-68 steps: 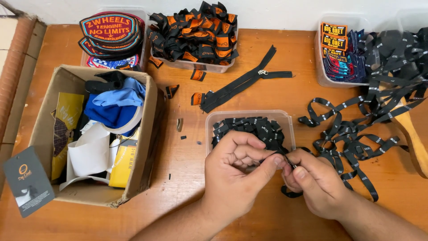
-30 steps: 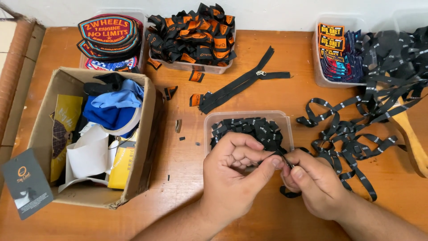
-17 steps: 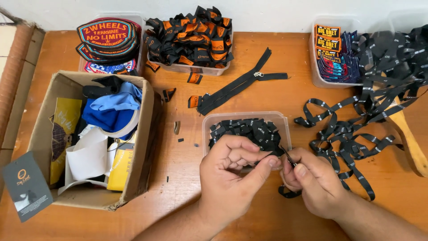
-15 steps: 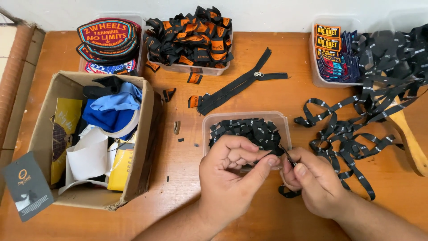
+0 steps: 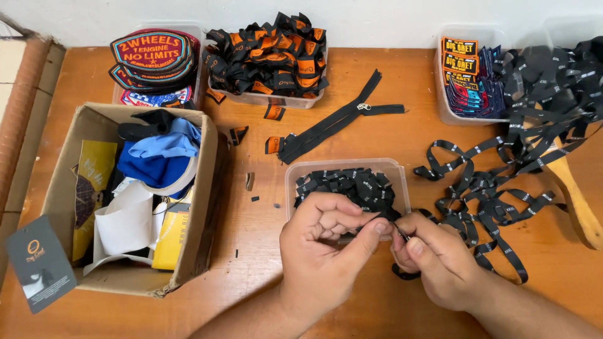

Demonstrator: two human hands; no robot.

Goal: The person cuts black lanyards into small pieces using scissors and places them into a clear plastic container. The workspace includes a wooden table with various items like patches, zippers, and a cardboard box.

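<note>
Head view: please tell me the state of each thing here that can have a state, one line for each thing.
left hand: pinching the black label ribbon
right hand: pinching the ribbon beside the left hand
black label ribbon: loose, tangled on the table
black zipper: lying flat, partly open at one end
clear tub of black labels: open, nearly full
cardboard box: open, full of cloth and paper
tub of black-orange labels: open, heaped over the rim

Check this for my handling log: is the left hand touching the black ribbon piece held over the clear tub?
Touching. The head view shows the left hand pinching the black ribbon piece between thumb and forefinger, with the right hand meeting it from the other side.
</note>
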